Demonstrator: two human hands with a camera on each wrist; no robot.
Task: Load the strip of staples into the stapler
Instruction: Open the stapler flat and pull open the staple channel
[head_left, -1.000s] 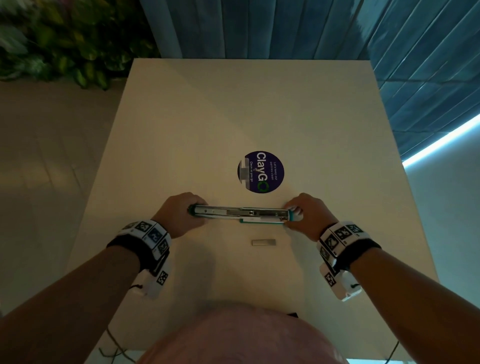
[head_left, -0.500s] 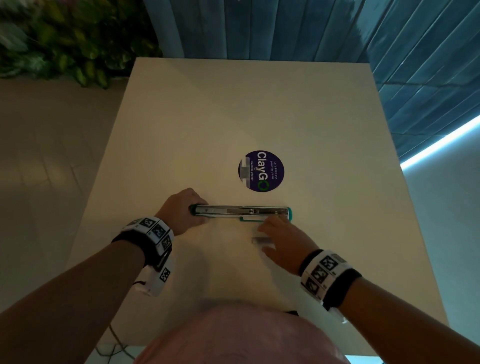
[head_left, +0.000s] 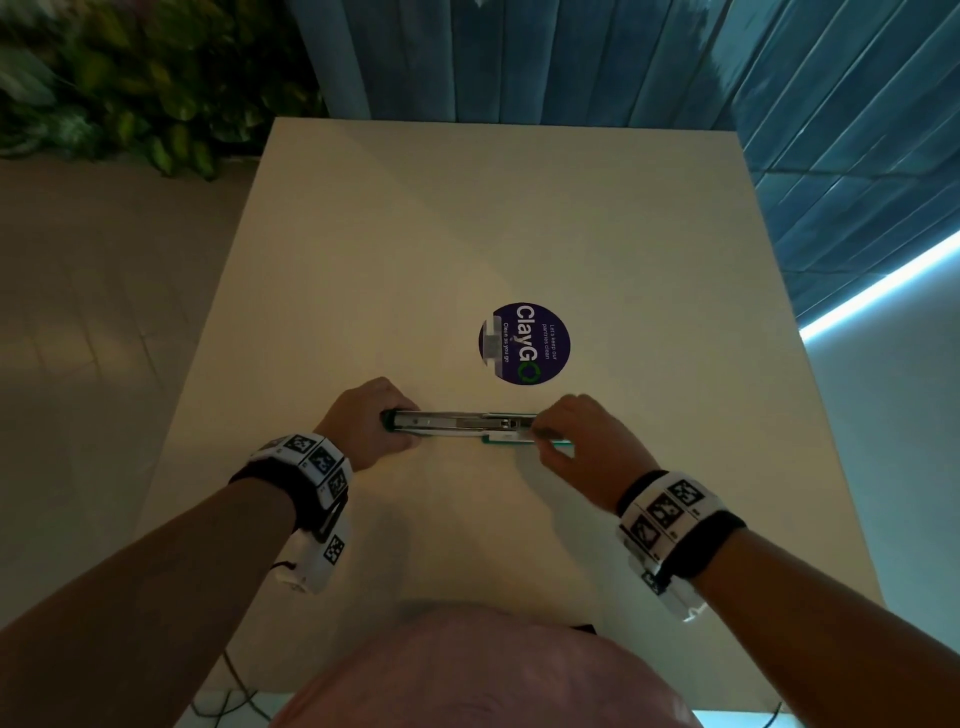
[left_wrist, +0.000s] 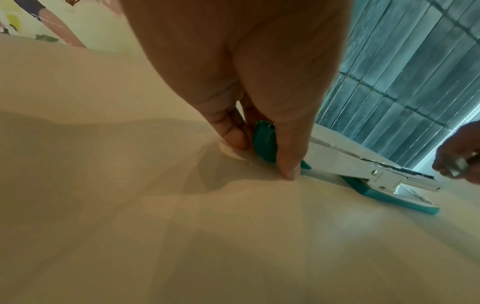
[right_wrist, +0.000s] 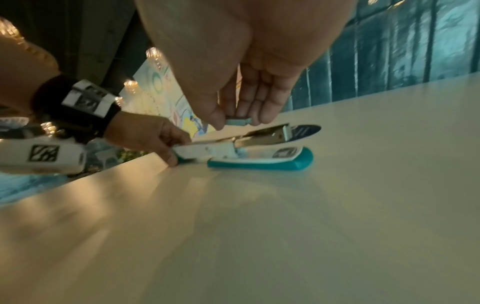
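A teal and white stapler lies opened flat on the beige table, its metal staple channel facing up. My left hand grips the stapler's teal left end between thumb and fingers. My right hand hovers over the stapler's right half and pinches the short grey strip of staples between thumb and fingertips, just above the open channel. The teal base rests on the table below it.
A round dark blue sticker lies on the table just beyond the stapler. Green plants stand at the far left past the table's corner, and a blue slatted wall runs behind the far edge.
My right hand left the stapler's right end, reached down to the staple strip on the table, picked it up and carried it above the open stapler. The left hand kept its hold.
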